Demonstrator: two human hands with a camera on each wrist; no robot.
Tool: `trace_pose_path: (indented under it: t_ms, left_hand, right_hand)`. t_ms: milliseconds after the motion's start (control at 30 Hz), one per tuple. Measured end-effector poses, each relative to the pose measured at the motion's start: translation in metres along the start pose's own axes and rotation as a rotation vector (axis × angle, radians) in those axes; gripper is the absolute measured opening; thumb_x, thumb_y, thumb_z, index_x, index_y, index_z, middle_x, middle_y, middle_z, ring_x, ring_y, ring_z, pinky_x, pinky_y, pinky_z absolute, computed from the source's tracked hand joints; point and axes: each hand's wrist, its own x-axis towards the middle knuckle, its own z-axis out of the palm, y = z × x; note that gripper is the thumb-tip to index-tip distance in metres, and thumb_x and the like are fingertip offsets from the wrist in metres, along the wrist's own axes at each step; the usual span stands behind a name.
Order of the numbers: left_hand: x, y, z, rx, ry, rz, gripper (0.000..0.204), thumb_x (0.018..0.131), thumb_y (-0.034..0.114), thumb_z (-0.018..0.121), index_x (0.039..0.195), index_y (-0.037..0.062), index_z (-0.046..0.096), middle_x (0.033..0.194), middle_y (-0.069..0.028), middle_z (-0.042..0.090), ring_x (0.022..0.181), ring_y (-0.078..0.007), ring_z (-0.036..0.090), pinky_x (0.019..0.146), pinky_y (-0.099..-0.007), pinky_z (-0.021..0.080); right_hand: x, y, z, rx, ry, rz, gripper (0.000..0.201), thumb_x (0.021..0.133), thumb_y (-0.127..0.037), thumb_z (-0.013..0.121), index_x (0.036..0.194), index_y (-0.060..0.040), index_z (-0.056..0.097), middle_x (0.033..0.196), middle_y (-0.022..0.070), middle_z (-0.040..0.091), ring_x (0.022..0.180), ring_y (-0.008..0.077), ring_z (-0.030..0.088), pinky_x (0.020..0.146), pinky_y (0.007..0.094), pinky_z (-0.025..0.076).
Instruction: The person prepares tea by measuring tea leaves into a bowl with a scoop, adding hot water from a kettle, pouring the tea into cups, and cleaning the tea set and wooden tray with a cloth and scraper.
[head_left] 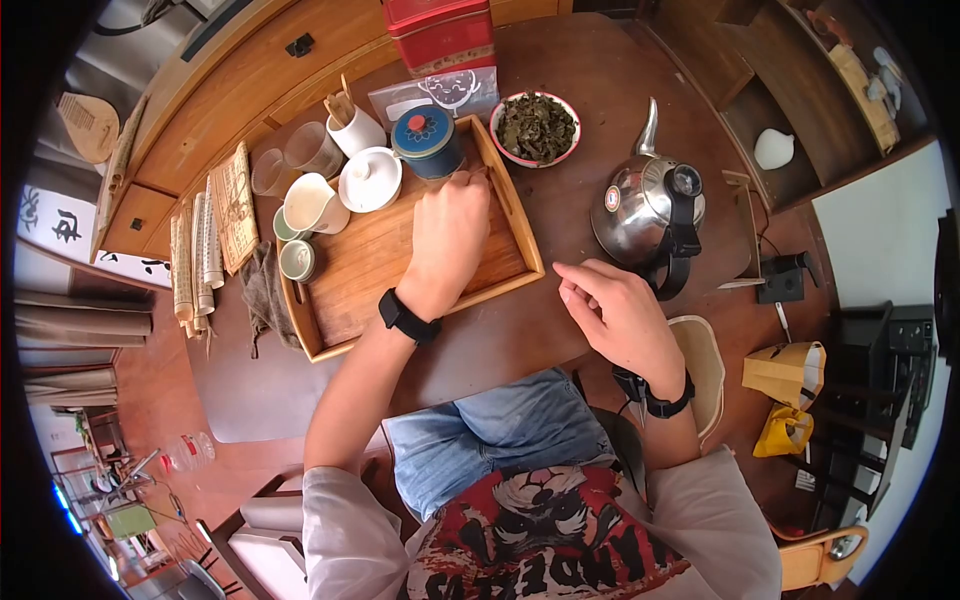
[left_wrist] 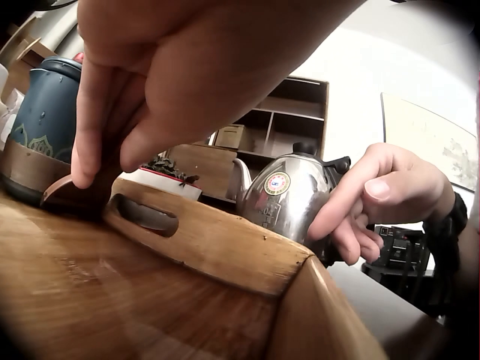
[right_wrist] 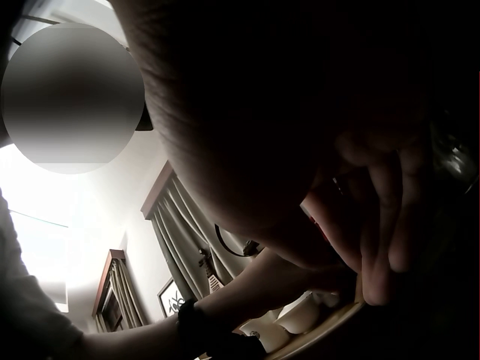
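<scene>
My left hand [head_left: 452, 235] reaches down over the wooden tray [head_left: 345, 335]. In the left wrist view its fingers and thumb point down and pinch a small brown piece with a rounded edge [left_wrist: 61, 187], partly hidden by the fingers, so I cannot tell its kind. Right beside it on the tray stands a blue lidded tea mug [head_left: 428, 143] with a brown lower band. My right hand [head_left: 625, 315] hovers past the tray's right corner, fingers loosely bent and holding nothing. The steel kettle [head_left: 632, 212] stands just beyond it, its black handle towards me.
On the tray are a white lidded bowl [head_left: 371, 182], a white pitcher [head_left: 312, 205], small cups [head_left: 297, 260] and a pot of wooden tools [head_left: 355, 130]. A bowl of tea leaves [head_left: 537, 128] and a red tin [head_left: 438, 35] stand behind. Bamboo scrolls [head_left: 232, 205] and a cloth [head_left: 268, 295] lie left.
</scene>
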Motion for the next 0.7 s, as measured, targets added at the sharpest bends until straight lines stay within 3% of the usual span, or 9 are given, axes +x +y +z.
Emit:
trace_pose_path:
  t_ms: [67,133,200,267,300,367,433,533,700]
  left_hand:
    - [0.0,-0.002,-0.007,-0.029,-0.028,0.035,0.003,0.088,-0.004,0.067,0.09,-0.0019,0.069,0.095,-0.0212,0.074,0.084,-0.0418,0.079,0.067,-0.0492,0.065]
    - [-0.007,-0.001,-0.011,-0.061,-0.07,0.023,0.002,0.091,-0.001,0.068,0.093,-0.0015,0.07,0.095,-0.0218,0.074,0.083,-0.0433,0.076,0.069,-0.0517,0.062]
    - [-0.02,0.004,-0.015,-0.092,-0.112,0.012,0.004,0.094,0.002,0.069,0.096,-0.0011,0.07,0.095,-0.0225,0.074,0.081,-0.0448,0.074,0.071,-0.0541,0.06]
    - [-0.039,0.018,-0.019,-0.171,-0.031,0.066,0.011,0.094,0.001,0.069,0.105,-0.0006,0.072,0.093,-0.0216,0.074,0.082,-0.0435,0.074,0.071,-0.0532,0.06]
    - [-0.047,0.024,-0.021,-0.155,-0.055,0.077,0.017,0.094,0.001,0.069,0.11,-0.0003,0.073,0.093,-0.0198,0.073,0.084,-0.0408,0.074,0.073,-0.0511,0.06]
    - [-0.059,0.034,-0.026,-0.153,-0.033,0.121,0.014,0.091,-0.001,0.067,0.105,-0.0012,0.07,0.096,-0.0187,0.072,0.087,-0.0379,0.075,0.072,-0.0484,0.062]
    - [-0.071,0.043,-0.031,-0.158,-0.039,0.147,0.014,0.087,-0.001,0.066,0.1,-0.0023,0.07,0.099,-0.0154,0.07,0.092,-0.0329,0.075,0.073,-0.0444,0.065]
    - [-0.084,0.049,-0.031,-0.213,-0.065,0.142,0.014,0.093,0.003,0.072,0.107,-0.0006,0.071,0.098,-0.0158,0.072,0.088,-0.0363,0.072,0.075,-0.0474,0.061]
    - [-0.081,0.034,-0.049,-0.315,-0.099,0.128,0.013,0.094,0.005,0.073,0.106,-0.0007,0.072,0.101,-0.0159,0.074,0.09,-0.0366,0.073,0.076,-0.048,0.061]
  right_hand:
    - [0.0,-0.001,-0.001,0.0,0.005,0.001,0.03,0.104,-0.005,0.069,0.132,0.0052,0.074,0.094,0.0157,0.072,0.072,0.0284,0.071,0.069,0.0367,0.057]
    - [0.003,-0.004,-0.003,0.012,-0.039,0.061,0.03,0.106,-0.013,0.068,0.129,0.005,0.074,0.096,0.0177,0.072,0.083,0.0379,0.073,0.077,0.0464,0.058]
    - [0.004,0.0,0.001,-0.006,-0.014,0.028,0.029,0.105,-0.009,0.068,0.129,0.0052,0.074,0.095,0.0169,0.072,0.077,0.0338,0.072,0.073,0.0423,0.057]
    - [0.005,0.004,0.005,-0.021,0.012,-0.002,0.029,0.104,-0.005,0.069,0.13,0.0053,0.074,0.094,0.0161,0.071,0.072,0.0297,0.07,0.069,0.0382,0.056]
    - [0.006,0.006,0.007,-0.031,0.018,-0.006,0.028,0.104,-0.005,0.069,0.129,0.0055,0.074,0.094,0.0164,0.071,0.072,0.0303,0.07,0.07,0.0388,0.056]
    - [0.008,0.006,0.01,-0.04,0.023,-0.009,0.027,0.104,-0.006,0.068,0.128,0.0057,0.075,0.095,0.0166,0.071,0.072,0.0308,0.07,0.07,0.0394,0.057]
    - [0.011,0.003,0.012,-0.014,-0.009,0.05,0.027,0.105,-0.013,0.067,0.125,0.0043,0.075,0.1,0.0203,0.073,0.088,0.0438,0.072,0.078,0.051,0.058]
    - [0.013,0.002,0.015,-0.022,-0.026,0.053,0.026,0.105,-0.012,0.067,0.124,0.0043,0.075,0.101,0.02,0.073,0.088,0.0437,0.073,0.078,0.051,0.058]
    - [0.014,0.003,0.018,-0.037,-0.026,0.052,0.026,0.104,-0.012,0.067,0.123,0.0041,0.075,0.1,0.0202,0.073,0.086,0.0436,0.073,0.077,0.051,0.058]
